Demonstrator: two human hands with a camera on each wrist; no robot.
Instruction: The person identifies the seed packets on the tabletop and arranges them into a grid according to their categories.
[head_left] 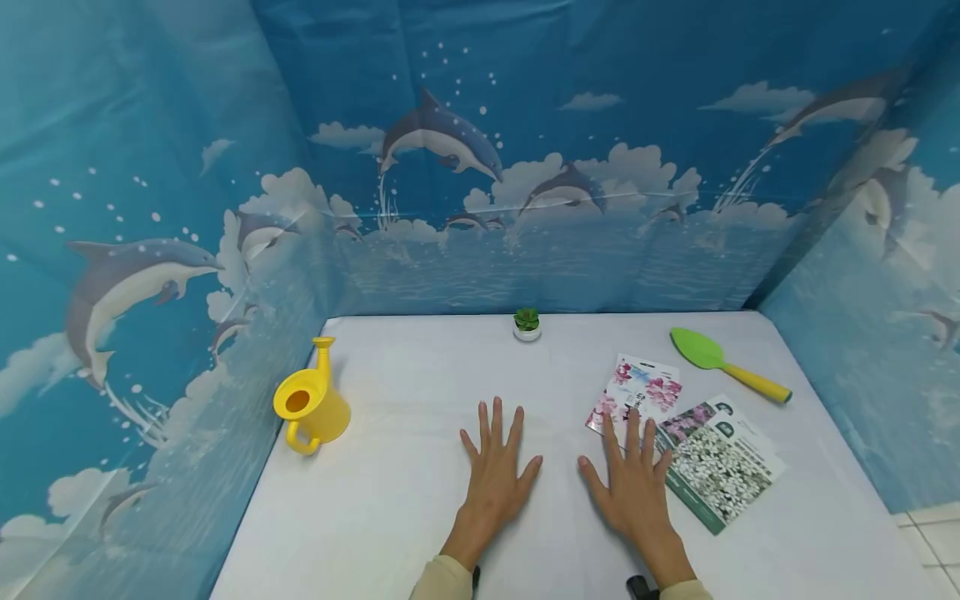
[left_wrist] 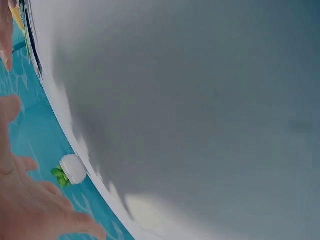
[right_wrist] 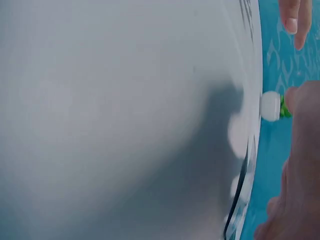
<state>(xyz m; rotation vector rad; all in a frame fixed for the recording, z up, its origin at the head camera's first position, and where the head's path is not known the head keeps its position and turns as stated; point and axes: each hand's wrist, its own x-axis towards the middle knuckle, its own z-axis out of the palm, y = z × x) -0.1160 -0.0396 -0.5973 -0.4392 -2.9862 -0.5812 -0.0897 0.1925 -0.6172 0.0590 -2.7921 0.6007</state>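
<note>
My left hand [head_left: 491,483] is spread palm down over the white table [head_left: 390,500], fingers straight, holding nothing. To its right, my right hand [head_left: 633,492] is spread the same way; its fingertips overlap the lower edge of a pink-flowered seed packet [head_left: 648,387]. Beside that hand lies a white-flowered seed packet [head_left: 723,471], partly covering a purple-flowered packet [head_left: 686,421]. In the left wrist view, the left hand [left_wrist: 35,200] shows near a small potted succulent [left_wrist: 74,169]. The right wrist view has the right hand [right_wrist: 300,175] in front of the same plant's white pot [right_wrist: 270,106].
A yellow watering can [head_left: 322,412] stands at the table's left side, spout toward the back. At the back right lies a trowel with a green blade [head_left: 697,347] and yellow handle [head_left: 757,383]. A dolphin-printed curtain [head_left: 465,258] encloses the back and sides.
</note>
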